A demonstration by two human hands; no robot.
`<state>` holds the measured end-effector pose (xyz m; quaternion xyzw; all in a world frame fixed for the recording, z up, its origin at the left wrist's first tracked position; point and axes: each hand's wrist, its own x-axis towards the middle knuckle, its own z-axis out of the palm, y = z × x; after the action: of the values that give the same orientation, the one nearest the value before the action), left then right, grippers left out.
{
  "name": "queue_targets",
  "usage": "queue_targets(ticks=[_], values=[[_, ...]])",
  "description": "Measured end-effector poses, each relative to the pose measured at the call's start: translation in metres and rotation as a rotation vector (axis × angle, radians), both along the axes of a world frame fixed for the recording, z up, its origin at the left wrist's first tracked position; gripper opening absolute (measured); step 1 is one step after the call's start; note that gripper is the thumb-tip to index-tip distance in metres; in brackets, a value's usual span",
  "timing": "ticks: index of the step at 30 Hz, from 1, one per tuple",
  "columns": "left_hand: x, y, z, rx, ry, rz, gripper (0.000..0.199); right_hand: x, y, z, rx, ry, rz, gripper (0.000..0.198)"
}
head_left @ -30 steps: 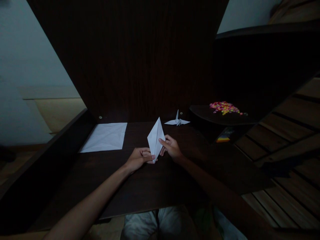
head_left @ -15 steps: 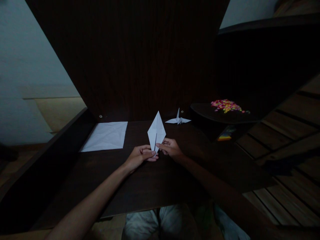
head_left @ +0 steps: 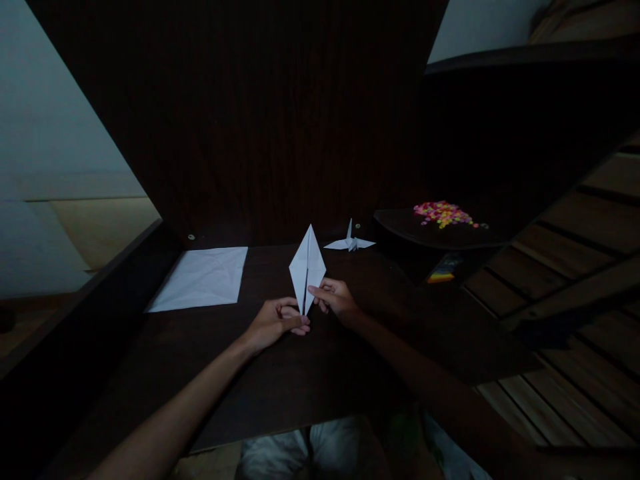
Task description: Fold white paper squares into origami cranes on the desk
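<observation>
A white folded paper (head_left: 307, 263), shaped like a long diamond with a slit down its lower middle, is held upright over the dark desk. My left hand (head_left: 279, 319) pinches its bottom tip between thumb and fingers. On its lower right edge, my right hand (head_left: 334, 297) grips with the thumb in front and the fingers behind. Just beyond, to the right, rests a finished white paper crane (head_left: 351, 243) with wings spread. A creased white paper sheet (head_left: 203, 277) lies flat to the left.
A dark desk (head_left: 240, 380) has a tall back panel (head_left: 240, 120) and a low left side wall (head_left: 95, 293). At right, a rounded shelf (head_left: 400, 227) bears a heap of small colourful pieces (head_left: 443, 213). Below it is a small box with a yellow-orange stripe (head_left: 441, 277).
The camera view has shifted slightly, moving everything a little left. My left hand has slid down toward the very tip of the folded paper; my right hand keeps its grip.
</observation>
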<state>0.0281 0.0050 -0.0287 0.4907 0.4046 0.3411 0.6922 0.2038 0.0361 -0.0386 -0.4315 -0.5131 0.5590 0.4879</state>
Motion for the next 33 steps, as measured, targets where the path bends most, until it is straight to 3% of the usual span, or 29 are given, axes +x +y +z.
queue_targets(ticks=[8, 18, 27, 33], values=[[0.001, 0.001, -0.003, 0.082, -0.026, -0.134, 0.042, 0.003, 0.001, -0.003, 0.010, 0.064, 0.062, 0.033], [0.005, 0.006, -0.001, 0.293, 0.214, -0.008, 0.037, 0.006, 0.000, -0.005, 0.016, 0.075, 0.173, 0.030], [0.003, 0.011, -0.004, 0.285, 0.211, -0.148, 0.030, 0.010, 0.004, -0.004, -0.071, 0.142, 0.031, 0.034], [-0.002, 0.014, -0.003, 0.306, 0.165, -0.193, 0.029, 0.010, 0.001, -0.004, -0.069, 0.112, 0.073, 0.038]])
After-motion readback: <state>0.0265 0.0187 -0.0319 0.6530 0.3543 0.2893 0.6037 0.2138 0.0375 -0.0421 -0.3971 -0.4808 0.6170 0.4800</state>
